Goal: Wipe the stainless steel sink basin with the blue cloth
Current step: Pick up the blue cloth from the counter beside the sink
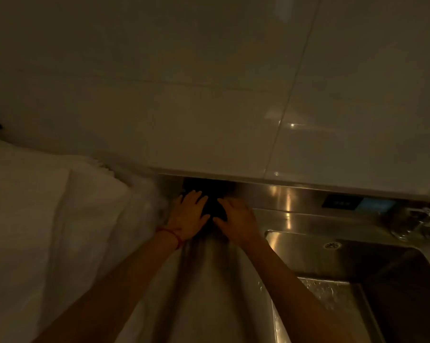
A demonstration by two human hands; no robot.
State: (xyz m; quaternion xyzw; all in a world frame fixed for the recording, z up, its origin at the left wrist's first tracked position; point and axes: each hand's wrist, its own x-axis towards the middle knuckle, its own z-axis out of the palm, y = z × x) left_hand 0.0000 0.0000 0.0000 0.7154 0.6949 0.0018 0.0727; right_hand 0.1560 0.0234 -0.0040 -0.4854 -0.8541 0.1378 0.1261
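In dim light, a dark bundle (215,209), probably the cloth though its colour cannot be told, lies on the counter under the wall cabinet. My left hand (189,215), with a red string at the wrist, rests flat against its left side, fingers spread. Against the right side of the bundle presses my right hand (236,220). The stainless steel sink basin (345,258) lies to the right of both hands, with an overflow hole (332,245) in its back wall.
Glossy wall cabinets (209,107) hang low over the counter. A pale sheet or covering (48,219) lies over the counter at the left. A faucet (421,221) and a small control panel (340,201) sit at the back right of the sink.
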